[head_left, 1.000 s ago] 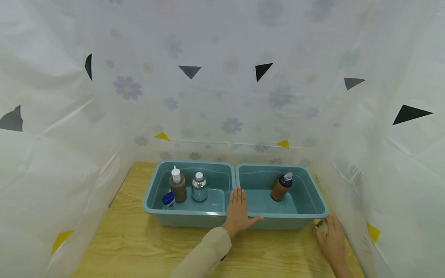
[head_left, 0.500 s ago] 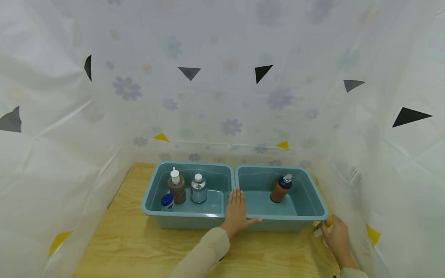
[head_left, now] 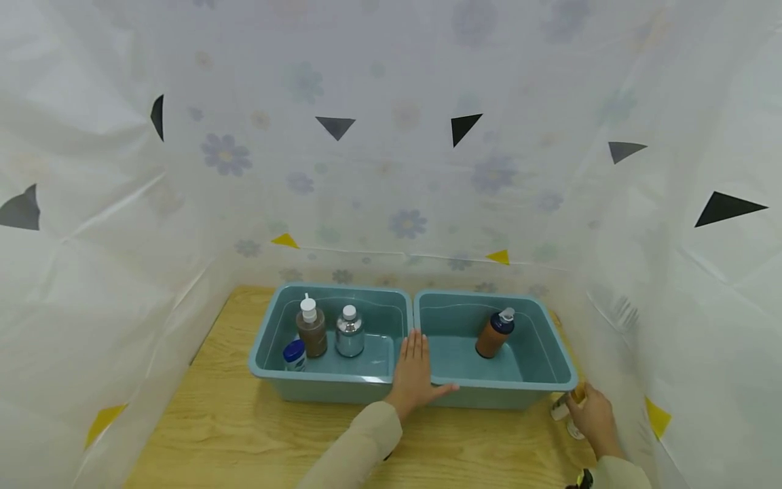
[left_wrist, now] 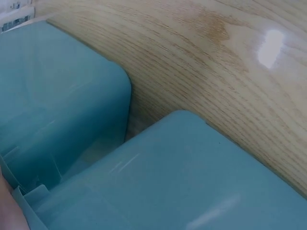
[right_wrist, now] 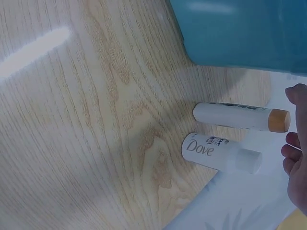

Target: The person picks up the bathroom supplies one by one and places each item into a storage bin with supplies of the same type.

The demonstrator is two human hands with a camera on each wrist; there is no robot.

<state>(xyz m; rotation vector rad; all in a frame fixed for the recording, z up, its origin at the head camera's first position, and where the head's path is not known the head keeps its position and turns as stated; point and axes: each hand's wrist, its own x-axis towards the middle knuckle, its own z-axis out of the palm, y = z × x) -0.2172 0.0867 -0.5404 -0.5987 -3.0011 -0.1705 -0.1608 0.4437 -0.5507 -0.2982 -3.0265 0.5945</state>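
My left hand (head_left: 413, 380) lies flat with straight fingers across the meeting rims of two teal bins, the left bin (head_left: 332, 387) and the right bin (head_left: 495, 394). At the right bin's front corner, my right hand (head_left: 592, 418) is close to two standing bottles. One is a slim white bottle (right_wrist: 235, 116) with an orange cap; the other is a white Dove bottle (right_wrist: 208, 151). In the right wrist view, thumb and fingers (right_wrist: 290, 153) are spread on either side of the orange cap, with visible gaps. The left wrist view shows little of the left hand.
Inside the left bin are a brown pump bottle (head_left: 312, 336), a clear bottle with a white cap (head_left: 350, 336) and a blue-lidded container (head_left: 295, 354). An orange bottle with a dark top (head_left: 493, 336) leans in the right bin. Plastic sheeting (head_left: 647, 326) borders the wooden table (head_left: 201, 421).
My right hand has shifted slightly back and right at the bin's corner, and the yellow-orange cap and bottles have come into sight beside it. The left hand stays on the rims.
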